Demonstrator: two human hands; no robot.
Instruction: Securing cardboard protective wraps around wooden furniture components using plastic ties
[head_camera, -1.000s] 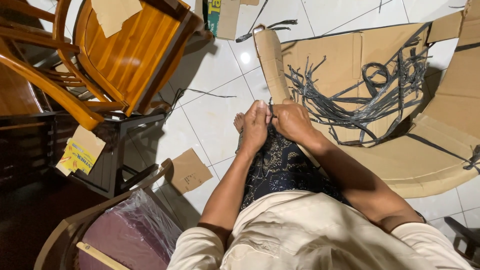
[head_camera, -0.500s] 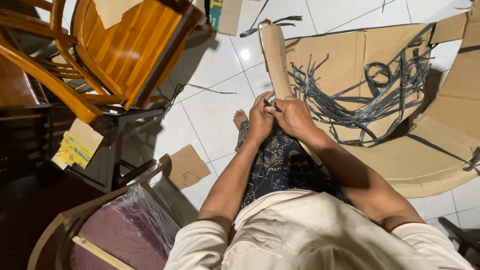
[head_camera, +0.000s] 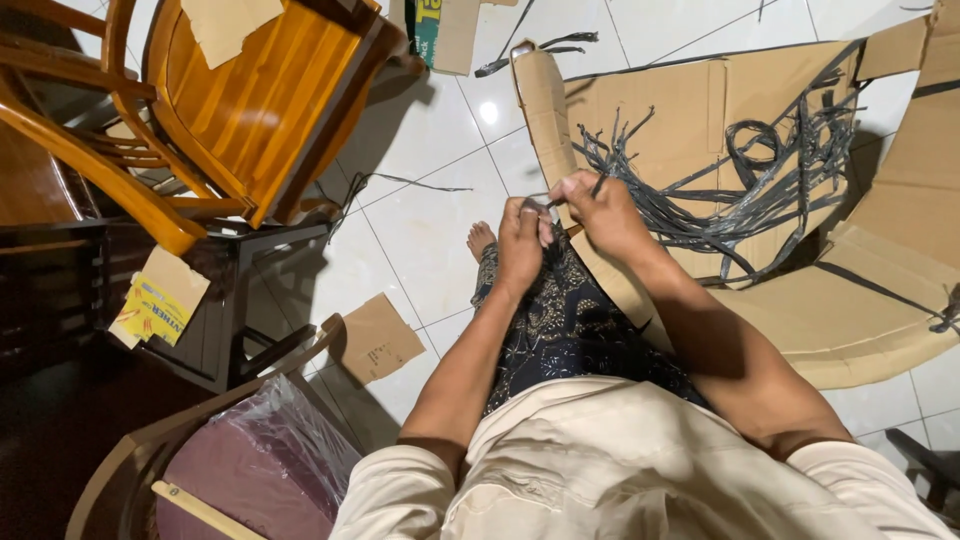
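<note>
My left hand (head_camera: 522, 243) and my right hand (head_camera: 598, 207) meet above my knee, over dark patterned cloth (head_camera: 570, 320). Both pinch a thin dark strip (head_camera: 548, 200) between the fingertips, the right hand slightly higher and further out. Just beyond the hands a tangle of dark grey strips (head_camera: 740, 190) lies on a flattened cardboard box (head_camera: 880, 270). My bare foot (head_camera: 480, 240) rests on the white tiled floor (head_camera: 420, 200).
An upturned wooden chair (head_camera: 240, 110) lies at the upper left over a dark low table (head_camera: 200, 300). A cardboard scrap (head_camera: 375, 340) lies on the tiles. A chair with a plastic-wrapped maroon seat (head_camera: 240, 470) stands at the lower left. Loose strips (head_camera: 540, 45) lie near the top.
Both hands have lifted slightly and drawn a little apart, the right hand moving outward with the strip. The view has shifted a little.
</note>
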